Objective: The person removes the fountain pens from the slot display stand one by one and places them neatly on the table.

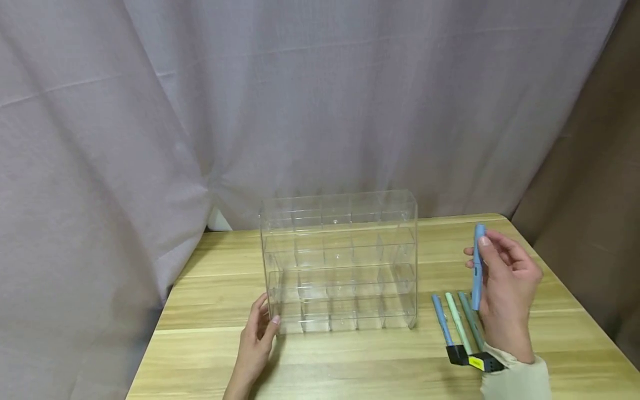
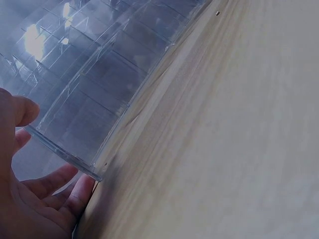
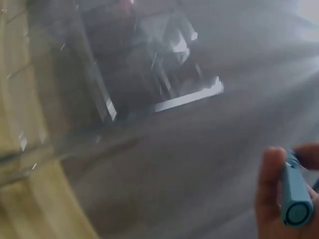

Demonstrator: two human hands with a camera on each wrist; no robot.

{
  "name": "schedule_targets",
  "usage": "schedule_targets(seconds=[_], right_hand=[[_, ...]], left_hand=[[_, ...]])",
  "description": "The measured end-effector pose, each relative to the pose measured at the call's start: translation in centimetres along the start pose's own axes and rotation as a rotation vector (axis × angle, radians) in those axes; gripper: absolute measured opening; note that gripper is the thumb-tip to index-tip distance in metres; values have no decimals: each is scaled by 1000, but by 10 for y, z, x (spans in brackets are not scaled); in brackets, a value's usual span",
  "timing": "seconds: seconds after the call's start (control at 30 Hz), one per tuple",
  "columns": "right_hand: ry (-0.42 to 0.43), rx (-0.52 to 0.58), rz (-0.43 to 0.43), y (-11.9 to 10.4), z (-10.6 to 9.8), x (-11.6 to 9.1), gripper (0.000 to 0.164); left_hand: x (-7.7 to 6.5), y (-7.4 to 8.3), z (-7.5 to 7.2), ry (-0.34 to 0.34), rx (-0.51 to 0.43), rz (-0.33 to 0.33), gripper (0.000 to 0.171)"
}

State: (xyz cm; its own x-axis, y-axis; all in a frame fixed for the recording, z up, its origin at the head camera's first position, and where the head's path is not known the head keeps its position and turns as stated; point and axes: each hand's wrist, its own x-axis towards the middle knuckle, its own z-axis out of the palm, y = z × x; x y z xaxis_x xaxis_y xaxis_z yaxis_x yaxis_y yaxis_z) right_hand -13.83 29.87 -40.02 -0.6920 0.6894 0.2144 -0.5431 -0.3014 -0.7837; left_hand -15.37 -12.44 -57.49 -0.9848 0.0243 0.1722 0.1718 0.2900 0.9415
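A clear plastic compartment rack (image 1: pixel 340 272) stands upright on the wooden table, with rows of small divided cells. My left hand (image 1: pixel 257 344) holds its lower left corner. In the left wrist view the thumb and fingers of the left hand (image 2: pixel 45 199) lie on either side of the rack's edge (image 2: pixel 65 152). My right hand (image 1: pixel 507 283) pinches a capped blue pen (image 1: pixel 478 272), held nearly upright above the table to the right of the rack. The right wrist view shows the pen's round end (image 3: pixel 297 211) and the rack blurred behind.
On the table (image 1: pixel 210 311) below the right hand lie a blue pen (image 1: pixel 442 319), a light green pen (image 1: pixel 458 322) and a darker green pen (image 1: pixel 471 319), partly covered by the black wrist camera (image 1: pixel 485 362). Grey curtain (image 1: pixel 320 100) hangs behind the table.
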Motion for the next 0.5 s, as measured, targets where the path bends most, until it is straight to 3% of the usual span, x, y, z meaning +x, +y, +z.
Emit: schedule_targets(seconds=[0.1, 0.23, 0.4, 0.5], right_hand=[[-92, -93, 124, 2, -21, -1, 32], [-159, -231, 174, 6, -47, 3, 38], [-37, -440, 215, 5, -85, 20, 38], [46, -521, 283, 5, -113, 31, 33]], left_hand=[[0, 0, 0, 2, 0, -7, 56], [0, 0, 0, 6, -5, -10, 56], [0, 0, 1, -3, -6, -9, 56], [0, 0, 0, -2, -4, -11, 56]])
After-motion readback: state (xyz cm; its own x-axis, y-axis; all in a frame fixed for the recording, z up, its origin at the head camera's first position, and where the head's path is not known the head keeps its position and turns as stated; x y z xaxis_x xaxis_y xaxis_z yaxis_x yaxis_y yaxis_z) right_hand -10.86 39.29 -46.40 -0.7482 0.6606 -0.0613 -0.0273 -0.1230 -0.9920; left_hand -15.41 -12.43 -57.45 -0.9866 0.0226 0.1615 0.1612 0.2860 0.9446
